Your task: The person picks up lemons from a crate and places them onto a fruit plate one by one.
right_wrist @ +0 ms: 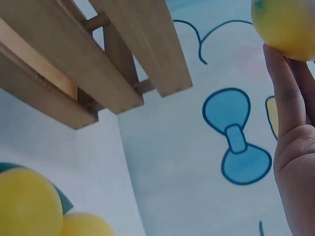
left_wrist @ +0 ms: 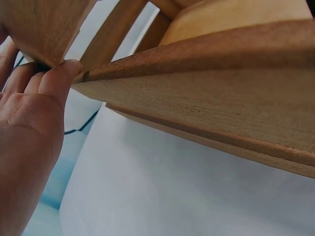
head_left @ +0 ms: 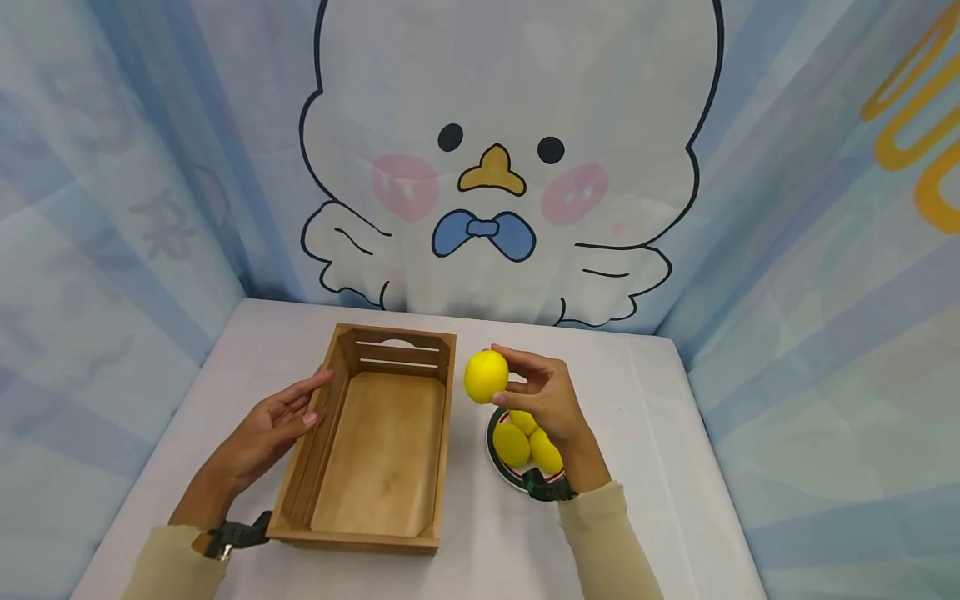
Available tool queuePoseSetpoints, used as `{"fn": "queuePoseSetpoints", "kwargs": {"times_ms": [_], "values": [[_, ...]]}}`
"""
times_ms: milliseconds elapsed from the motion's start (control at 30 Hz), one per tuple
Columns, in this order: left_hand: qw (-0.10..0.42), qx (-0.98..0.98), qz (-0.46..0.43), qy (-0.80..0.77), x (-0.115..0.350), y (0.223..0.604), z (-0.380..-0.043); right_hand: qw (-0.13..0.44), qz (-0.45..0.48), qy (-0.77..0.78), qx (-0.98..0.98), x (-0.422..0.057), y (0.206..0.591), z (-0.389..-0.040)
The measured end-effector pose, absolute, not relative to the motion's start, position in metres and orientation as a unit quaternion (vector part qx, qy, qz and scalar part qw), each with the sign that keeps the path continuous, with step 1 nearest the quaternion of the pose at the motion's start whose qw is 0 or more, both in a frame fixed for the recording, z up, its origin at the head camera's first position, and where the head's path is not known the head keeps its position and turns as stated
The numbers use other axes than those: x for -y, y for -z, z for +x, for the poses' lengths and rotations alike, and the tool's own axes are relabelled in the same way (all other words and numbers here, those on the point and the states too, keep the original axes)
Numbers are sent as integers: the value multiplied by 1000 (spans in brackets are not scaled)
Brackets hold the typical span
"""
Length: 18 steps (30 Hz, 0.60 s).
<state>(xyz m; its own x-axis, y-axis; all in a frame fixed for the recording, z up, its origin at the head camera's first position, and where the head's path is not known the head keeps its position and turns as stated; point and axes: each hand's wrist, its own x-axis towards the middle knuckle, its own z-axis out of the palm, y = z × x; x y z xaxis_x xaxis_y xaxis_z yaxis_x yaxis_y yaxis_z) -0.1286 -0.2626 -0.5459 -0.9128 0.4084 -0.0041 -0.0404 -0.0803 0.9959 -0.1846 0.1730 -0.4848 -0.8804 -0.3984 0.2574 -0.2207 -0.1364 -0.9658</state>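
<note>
My right hand [head_left: 546, 398] pinches a yellow lemon [head_left: 486, 376] between its fingertips and thumb, up above the table. It hangs between the crate and the plate; the right wrist view catches this lemon [right_wrist: 285, 27] only in part. Below the hand, several lemons [head_left: 512, 445] lie on a round plate [head_left: 495, 454] with a dark green rim, partly covered by the right hand and wrist. On the other side, my left hand [head_left: 262, 429] holds the left wall of a wooden slatted crate [head_left: 442, 442]. The left wrist view has its fingers against the wood [left_wrist: 54, 29].
A white-covered table [head_left: 622, 467] carries the crate and plate. Pale blue printed curtains [head_left: 810, 350] close in both sides, with a cartoon bird backdrop [head_left: 495, 100] behind. Each wrist wears a dark strap [head_left: 243, 533]. The crate's floor [head_left: 382, 467] is bare wood.
</note>
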Motion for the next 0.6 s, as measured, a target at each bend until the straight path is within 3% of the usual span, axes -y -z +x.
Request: {"fn": "queuePoseSetpoints", "kwargs": {"times_ms": [600], "values": [[157,-652,140,-728,262,544,-129,-15,-125,723,-679,-222,509,-171]]}}
